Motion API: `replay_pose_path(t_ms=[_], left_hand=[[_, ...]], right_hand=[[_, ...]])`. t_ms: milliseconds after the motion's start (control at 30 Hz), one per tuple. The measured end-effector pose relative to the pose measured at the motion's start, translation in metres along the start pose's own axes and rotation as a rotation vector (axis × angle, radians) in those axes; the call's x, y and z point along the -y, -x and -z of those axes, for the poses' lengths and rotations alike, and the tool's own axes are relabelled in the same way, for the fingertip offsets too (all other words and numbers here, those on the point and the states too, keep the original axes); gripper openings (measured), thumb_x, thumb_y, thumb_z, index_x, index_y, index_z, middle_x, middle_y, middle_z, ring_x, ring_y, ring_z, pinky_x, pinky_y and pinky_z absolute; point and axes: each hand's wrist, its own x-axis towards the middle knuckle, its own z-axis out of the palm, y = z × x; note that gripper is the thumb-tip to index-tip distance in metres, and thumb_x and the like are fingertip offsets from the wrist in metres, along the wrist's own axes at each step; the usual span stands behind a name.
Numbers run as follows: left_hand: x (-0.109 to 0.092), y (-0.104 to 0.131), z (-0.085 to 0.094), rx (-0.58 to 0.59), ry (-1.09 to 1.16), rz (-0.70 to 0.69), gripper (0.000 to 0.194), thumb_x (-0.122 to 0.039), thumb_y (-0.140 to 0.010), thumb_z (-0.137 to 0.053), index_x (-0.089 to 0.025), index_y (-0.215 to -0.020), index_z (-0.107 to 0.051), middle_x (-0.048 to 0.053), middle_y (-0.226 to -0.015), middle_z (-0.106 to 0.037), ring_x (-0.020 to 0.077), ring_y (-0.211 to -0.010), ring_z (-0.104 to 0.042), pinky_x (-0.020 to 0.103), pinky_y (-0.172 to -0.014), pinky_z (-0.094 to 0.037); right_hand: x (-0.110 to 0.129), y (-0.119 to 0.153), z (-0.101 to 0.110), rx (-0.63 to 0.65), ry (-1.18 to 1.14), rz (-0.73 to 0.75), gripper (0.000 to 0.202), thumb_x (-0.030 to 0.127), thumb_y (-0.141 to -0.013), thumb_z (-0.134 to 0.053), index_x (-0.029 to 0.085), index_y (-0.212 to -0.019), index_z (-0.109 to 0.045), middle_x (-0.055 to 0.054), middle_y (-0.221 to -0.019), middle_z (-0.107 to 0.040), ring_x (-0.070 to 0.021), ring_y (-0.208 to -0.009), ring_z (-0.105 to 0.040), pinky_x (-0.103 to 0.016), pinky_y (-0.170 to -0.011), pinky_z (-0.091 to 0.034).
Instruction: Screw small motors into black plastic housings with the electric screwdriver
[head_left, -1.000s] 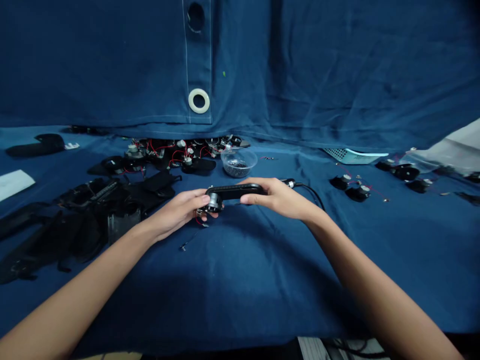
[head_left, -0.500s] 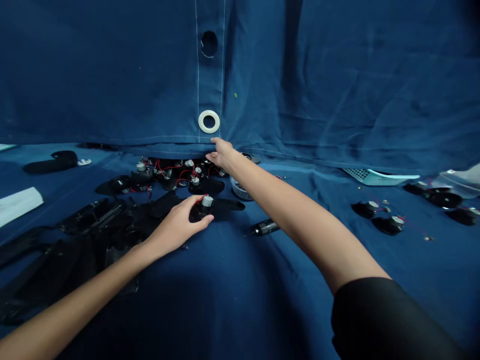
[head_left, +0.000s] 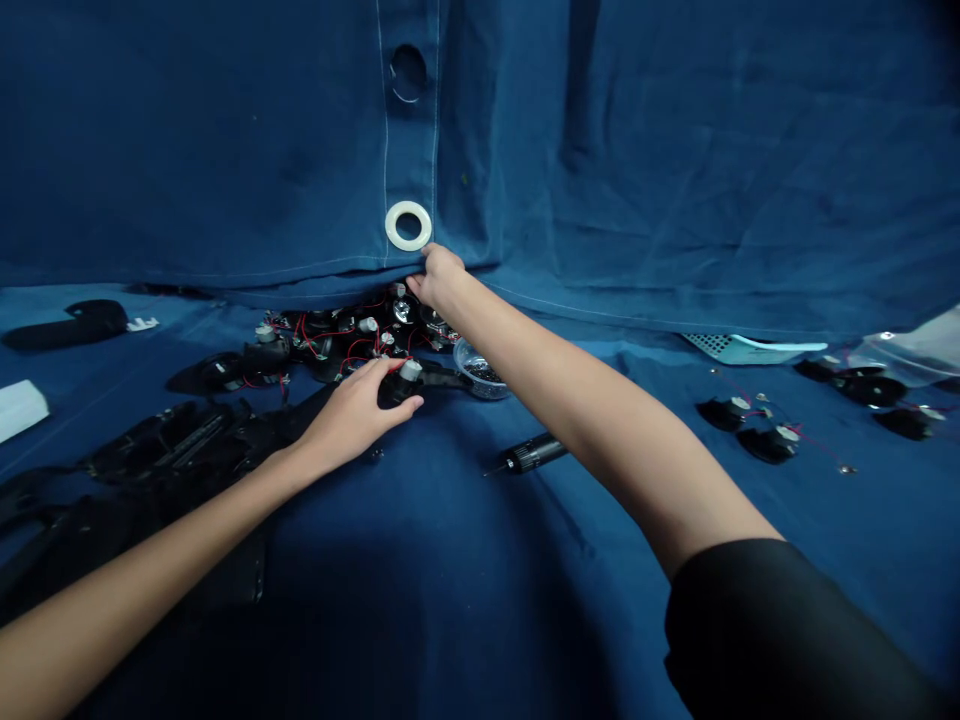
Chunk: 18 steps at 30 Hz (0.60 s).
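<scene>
My left hand (head_left: 358, 412) is curled round a black plastic part with a small silver motor (head_left: 410, 371) on top, just above the blue cloth. Fingers and thumb grip it from the left and front. Farther off, my right hand (head_left: 444, 276) grasps the lower edge of a hanging blue curtain (head_left: 480, 180), close to its white eyelet ring (head_left: 408, 227). Under the raised hem lies a heap of black parts with motors and red wires (head_left: 322, 340). A clear round tub (head_left: 491, 391) of small dark pieces stands partly behind my right forearm.
A black electric screwdriver (head_left: 532, 453) lies below my right forearm. Black plastic shells (head_left: 172, 440) are piled at left, near a white paper (head_left: 21, 408). At right are wired black parts (head_left: 769, 443), a pale blue basket (head_left: 757, 352) and a clear plastic container (head_left: 900, 358).
The curtain's hem is lifted higher by my right hand, showing more of the wired heap and the tub. My left hand keeps hold of the motor part. The view has shifted slightly.
</scene>
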Motion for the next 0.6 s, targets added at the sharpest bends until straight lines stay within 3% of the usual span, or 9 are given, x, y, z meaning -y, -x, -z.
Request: replay_pose_path(t_ms=[133, 333, 467, 600], left_hand=[[0.003, -0.019, -0.004, -0.082, -0.072, -0.018, 0.051, -0.051, -0.083, -0.058, -0.018, -0.122, -0.054, 0.010, -0.121, -0.059, 0.0273, -0.113, -0.056, 0.041, -0.098, -0.045], [0.008, -0.022, -0.006, -0.183, -0.067, 0.038, 0.049, -0.047, -0.083, -0.058, -0.017, -0.122, -0.054, 0.009, -0.122, -0.059, 0.0263, -0.113, -0.055, 0.039, -0.099, -0.043], [0.007, -0.024, 0.011, -0.329, -0.074, 0.032, 0.051, -0.047, -0.082, -0.061, -0.016, -0.122, -0.054, 0.008, -0.121, -0.060, 0.0259, -0.112, -0.056, 0.037, -0.099, -0.043], [0.005, -0.043, 0.033, -0.475, -0.100, 0.012, 0.049, -0.044, -0.082, -0.064, -0.018, -0.122, -0.053, 0.008, -0.119, -0.059, 0.0262, -0.114, -0.055, 0.037, -0.100, -0.042]], right_hand=[[0.023, 0.017, -0.003, -0.057, -0.200, -0.071, 0.008, 0.021, -0.092, -0.045, 0.014, -0.095, -0.049, -0.002, -0.087, -0.059, -0.0100, -0.085, -0.067, -0.019, -0.063, -0.057], [0.052, 0.041, -0.009, 0.108, -0.548, -0.109, 0.005, 0.015, -0.091, -0.049, 0.010, -0.091, -0.051, -0.006, -0.093, -0.060, -0.0212, -0.111, -0.063, -0.021, -0.068, -0.058], [0.061, 0.055, -0.010, 0.215, -0.587, -0.117, 0.013, 0.015, -0.093, -0.046, 0.007, -0.084, -0.051, -0.006, -0.091, -0.059, -0.0242, -0.123, -0.056, -0.019, -0.070, -0.057], [0.065, 0.065, -0.011, 0.306, -0.611, -0.121, 0.025, 0.014, -0.095, -0.041, 0.004, -0.076, -0.052, -0.002, -0.081, -0.057, -0.0181, -0.125, -0.053, -0.016, -0.081, -0.054]])
